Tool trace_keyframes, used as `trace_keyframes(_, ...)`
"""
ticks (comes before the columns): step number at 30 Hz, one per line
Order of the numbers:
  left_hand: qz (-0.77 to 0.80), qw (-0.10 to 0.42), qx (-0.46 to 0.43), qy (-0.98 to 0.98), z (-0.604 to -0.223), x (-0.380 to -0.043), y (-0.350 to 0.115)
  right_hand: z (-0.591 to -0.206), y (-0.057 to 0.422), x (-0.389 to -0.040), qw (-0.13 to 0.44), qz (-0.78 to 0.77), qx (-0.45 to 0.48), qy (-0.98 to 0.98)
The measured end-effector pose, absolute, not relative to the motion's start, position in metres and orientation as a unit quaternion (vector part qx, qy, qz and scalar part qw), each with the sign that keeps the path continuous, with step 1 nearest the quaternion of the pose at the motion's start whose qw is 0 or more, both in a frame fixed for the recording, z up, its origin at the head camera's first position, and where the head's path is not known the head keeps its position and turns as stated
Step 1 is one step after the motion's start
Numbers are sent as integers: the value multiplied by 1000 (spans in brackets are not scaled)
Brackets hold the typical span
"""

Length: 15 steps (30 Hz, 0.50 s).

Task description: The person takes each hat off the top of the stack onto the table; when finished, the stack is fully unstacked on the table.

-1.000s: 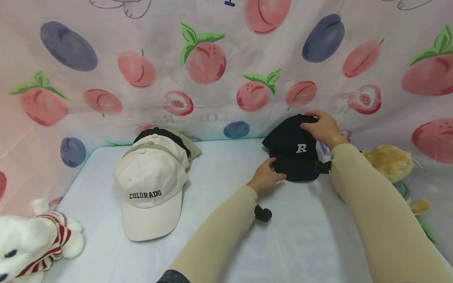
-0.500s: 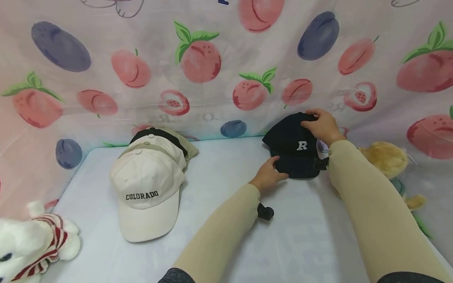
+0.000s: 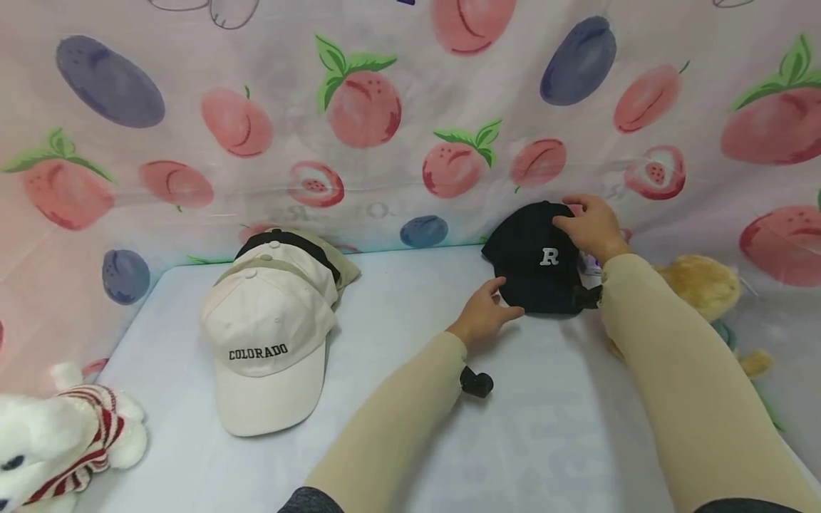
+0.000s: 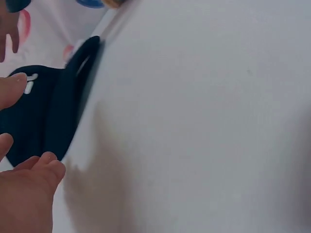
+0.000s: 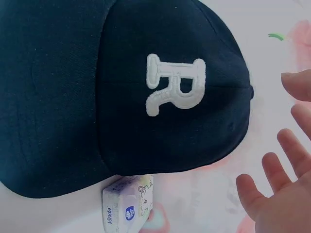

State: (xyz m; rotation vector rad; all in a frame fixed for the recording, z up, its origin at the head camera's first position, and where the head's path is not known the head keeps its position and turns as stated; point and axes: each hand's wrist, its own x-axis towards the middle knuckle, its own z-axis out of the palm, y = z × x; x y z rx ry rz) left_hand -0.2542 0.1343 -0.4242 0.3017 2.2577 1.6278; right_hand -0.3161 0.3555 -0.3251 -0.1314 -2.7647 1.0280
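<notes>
A dark navy cap (image 3: 529,246) with a white letter R on its front stands at the back right of the white table, brim toward me. My left hand (image 3: 481,313) is beside the left end of the brim, fingers spread. In the left wrist view its fingertips (image 4: 54,167) overlap the cap's edge. At the crown's upper right is my right hand (image 3: 593,228), its fingers loosely extended. The right wrist view shows a gap between those fingers (image 5: 282,172) and the crown.
Light caps (image 3: 269,335), the front one reading COLORADO, are stacked with a black one at left. A white plush dog (image 3: 70,442) lies at front left, a tan plush toy (image 3: 699,285) at right. A Vinda tissue pack (image 5: 127,206) is beside the navy cap. Fruit-print cloth (image 3: 385,178) hangs behind.
The navy cap has shifted slightly back and to the right, its brim now higher in the head view. My right hand has moved slightly right with it; the left hand stays near the brim.
</notes>
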Motion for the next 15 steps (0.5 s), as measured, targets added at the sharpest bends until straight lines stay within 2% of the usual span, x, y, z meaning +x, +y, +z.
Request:
trace_keyframes(7, 595, 162, 115, 779, -409, -249, 106, -318, 349, -305, 83, 373, -42, -923)
trace_keyframes(15, 597, 137, 148, 777, -389, -241, 56, -323, 322, -286, 125, 402, 15, -907)
